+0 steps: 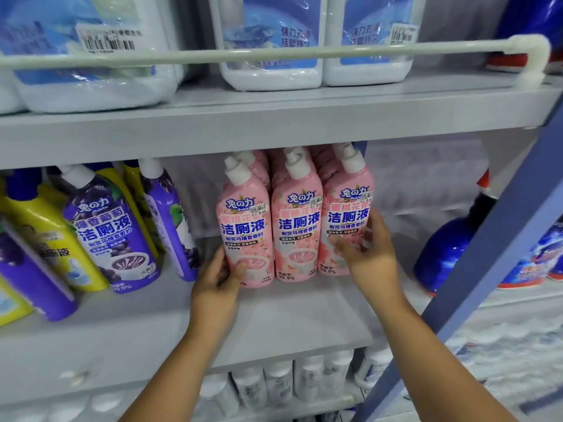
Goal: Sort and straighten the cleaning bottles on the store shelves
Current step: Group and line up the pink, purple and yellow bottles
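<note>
Three pink cleaning bottles with white caps stand side by side at the front of the middle shelf (292,312), more pink ones behind them. My left hand (217,278) grips the base of the left pink bottle (243,226), thumb on its front. My right hand (370,254) holds the lower right side of the right pink bottle (347,214), fingers wrapped over its label. The middle pink bottle (297,223) stands untouched between them.
Purple bottles (112,229) and yellow bottles (45,236) lean crookedly at the left of the same shelf. White jugs with blue labels (271,41) stand on the upper shelf behind a rail (274,54). A blue upright post (475,269) and dark blue bottles (447,248) are at the right. White bottles (280,382) fill the shelf below.
</note>
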Tool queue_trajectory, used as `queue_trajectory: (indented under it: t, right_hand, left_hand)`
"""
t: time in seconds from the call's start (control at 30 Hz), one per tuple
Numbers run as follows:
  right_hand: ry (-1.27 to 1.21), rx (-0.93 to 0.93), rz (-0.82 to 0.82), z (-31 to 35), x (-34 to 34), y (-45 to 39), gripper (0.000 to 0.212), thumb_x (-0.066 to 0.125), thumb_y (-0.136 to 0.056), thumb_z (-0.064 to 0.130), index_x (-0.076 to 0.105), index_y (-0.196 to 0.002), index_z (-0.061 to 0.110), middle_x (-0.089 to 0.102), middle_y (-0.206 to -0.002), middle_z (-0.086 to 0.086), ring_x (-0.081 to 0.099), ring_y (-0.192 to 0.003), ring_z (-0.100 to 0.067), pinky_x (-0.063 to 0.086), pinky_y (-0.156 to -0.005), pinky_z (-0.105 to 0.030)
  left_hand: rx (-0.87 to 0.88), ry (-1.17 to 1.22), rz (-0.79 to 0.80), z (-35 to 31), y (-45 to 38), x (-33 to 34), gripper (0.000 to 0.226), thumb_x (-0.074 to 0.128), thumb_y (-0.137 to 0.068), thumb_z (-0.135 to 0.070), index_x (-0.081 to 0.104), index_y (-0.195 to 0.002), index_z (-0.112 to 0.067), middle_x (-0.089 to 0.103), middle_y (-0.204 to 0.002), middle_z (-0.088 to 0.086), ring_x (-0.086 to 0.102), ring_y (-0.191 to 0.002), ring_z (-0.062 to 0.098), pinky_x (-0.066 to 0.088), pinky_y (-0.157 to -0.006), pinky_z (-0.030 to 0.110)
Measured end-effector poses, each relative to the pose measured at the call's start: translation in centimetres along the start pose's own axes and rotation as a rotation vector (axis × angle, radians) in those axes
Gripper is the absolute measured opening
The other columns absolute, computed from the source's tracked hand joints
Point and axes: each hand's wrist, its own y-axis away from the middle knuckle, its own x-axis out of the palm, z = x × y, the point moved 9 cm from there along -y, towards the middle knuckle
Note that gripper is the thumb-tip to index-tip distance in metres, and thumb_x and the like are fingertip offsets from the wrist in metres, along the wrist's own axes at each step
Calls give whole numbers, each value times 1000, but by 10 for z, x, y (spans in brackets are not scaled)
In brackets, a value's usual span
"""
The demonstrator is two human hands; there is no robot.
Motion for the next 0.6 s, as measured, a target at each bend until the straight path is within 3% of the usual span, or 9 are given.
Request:
queue_trajectory:
  t: [0.07, 0.17, 0.27, 0.33, 0.5, 0.6]
  right_hand:
    - [2, 1, 12, 0, 1, -3, 63, 78, -80, -2, 55, -133, 24, 69, -118, 4, 67, -97, 2, 60, -83, -24]
    - [-52, -14, -13, 3, -2, 2, 58, 72, -84, -5, 56, -131, 24, 68, -119, 2, 65, -98, 7, 54, -79, -12]
    - [-90, -32, -226, 13, -21, 33, 42, 69, -91, 7, 58, -123, 31, 63, -121, 7, 62, -109, -2, 53, -90, -18]
    - [-96, -86, -260, 28, -20, 61, 33, 67, -92, 7, 59, -113, 31, 64, -114, 6, 62, -109, -10, 49, -93, -22]
    - [-257, -36, 244, 51, 79, 94, 18, 64, -95, 4, 66, -101, 21, 72, -96, 3, 69, -92, -12, 54, -83, -19]
    - [-279, 2, 393, 61, 138, 110, 19, 65, -94, 3, 67, -96, 22, 72, -92, 3, 69, -88, -12, 52, -77, -15]
  left_hand:
    - [-5, -39, -9, -1, 1, 0, 38, 68, -95, -7, 65, -122, -33, 74, -110, -6, 70, -100, 5, 50, -80, 9]
    - [-10, -91, -32, -8, 3, 0, 43, 68, -95, -7, 63, -115, -44, 73, -111, -3, 70, -98, 3, 50, -83, 14]
    - [-60, -129, -1, -13, 11, 0, 39, 66, -96, -7, 63, -116, -41, 74, -103, -17, 67, -90, -14, 47, -78, 4]
    - [-86, -152, -73, -16, 20, -15, 42, 67, -96, -7, 61, -126, -36, 71, -102, -19, 65, -86, -16, 49, -80, 6]
    - [-79, -158, -388, -32, 64, -102, 32, 69, -94, -7, 64, -115, -32, 70, -103, -13, 65, -86, -11, 48, -77, 5]
    - [-60, -212, -536, -43, 79, -168, 28, 69, -95, -10, 65, -120, -22, 70, -109, -9, 65, -93, -6, 47, -77, 5]
